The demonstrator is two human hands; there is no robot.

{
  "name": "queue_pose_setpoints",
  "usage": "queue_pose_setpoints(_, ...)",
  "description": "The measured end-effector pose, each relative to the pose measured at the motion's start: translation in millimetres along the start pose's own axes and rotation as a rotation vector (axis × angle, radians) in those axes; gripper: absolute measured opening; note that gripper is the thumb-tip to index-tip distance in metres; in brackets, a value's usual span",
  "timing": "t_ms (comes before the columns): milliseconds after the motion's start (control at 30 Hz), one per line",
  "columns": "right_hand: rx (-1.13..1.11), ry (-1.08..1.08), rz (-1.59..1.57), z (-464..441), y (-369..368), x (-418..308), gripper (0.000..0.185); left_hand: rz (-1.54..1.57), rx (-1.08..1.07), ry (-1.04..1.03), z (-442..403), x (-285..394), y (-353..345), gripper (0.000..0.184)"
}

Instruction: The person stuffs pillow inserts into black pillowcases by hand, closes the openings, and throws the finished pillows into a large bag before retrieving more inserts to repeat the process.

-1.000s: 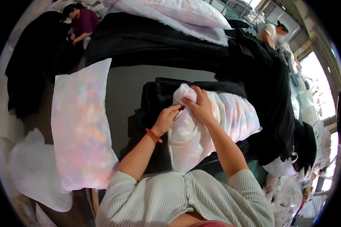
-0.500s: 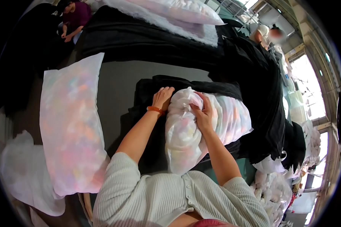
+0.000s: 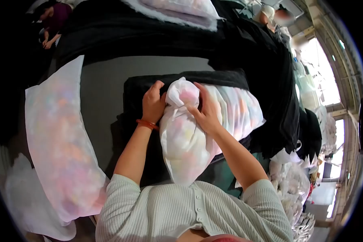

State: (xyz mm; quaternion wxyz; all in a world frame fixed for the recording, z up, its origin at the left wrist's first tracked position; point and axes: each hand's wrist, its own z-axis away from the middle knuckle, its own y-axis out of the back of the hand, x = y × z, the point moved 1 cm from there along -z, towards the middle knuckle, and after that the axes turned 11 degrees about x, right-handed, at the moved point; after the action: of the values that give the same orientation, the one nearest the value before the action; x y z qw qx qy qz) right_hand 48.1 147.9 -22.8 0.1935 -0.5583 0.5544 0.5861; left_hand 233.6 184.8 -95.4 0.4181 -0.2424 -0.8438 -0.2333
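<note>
A stuffed pillow (image 3: 183,145) in thin white cloth, with pastel filling showing through, lies bunched on black fabric (image 3: 139,92) in front of me. My right hand (image 3: 205,111) grips the gathered upper end of this pillow, thumb on top and fingers along its right side. At the left side of the same end, my left hand (image 3: 153,103) curls against the pillow; some of its fingertips are hidden. An orange band circles the left wrist. Along the pillow's far side runs a folded edge of the black fabric.
A second stuffed pillow (image 3: 62,137) lies to the left, beside a white bag (image 3: 36,201). Black cloth (image 3: 141,36) is heaped across the far side and right. Another pillow (image 3: 185,6) rests on white padding at the back. Two other people are at the far left and far right.
My left hand has moved from the black fabric to the pillow's end. That end is now pulled up into a narrower bunch between both hands. The view has shifted slightly.
</note>
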Motion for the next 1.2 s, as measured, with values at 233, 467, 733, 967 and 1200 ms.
queue_pose_setpoints(233,-0.253,0.491,0.858,14,-28,-25,0.055,-0.063,-0.033,-0.105,-3,-10,11,0.016)
queue_pose_setpoints(467,-0.277,0.772,1.073,-29,-38,30,0.03,-0.016,-0.191,-0.568,-4,53,25,0.017)
queue_pose_setpoints(733,-0.121,-0.056,0.113,-15,-39,13,0.019,-0.222,-0.054,-0.412,-3,22,30,0.028)
queue_pose_setpoints(967,-0.482,0.788,0.474,-36,-51,25,0.009,-0.08,-0.114,-0.67,11,43,31,0.028)
queue_pose_setpoints(1200,-0.506,0.77,0.793,-44,-106,36,0.012,-0.19,-0.215,-0.427,28,13,47,0.027)
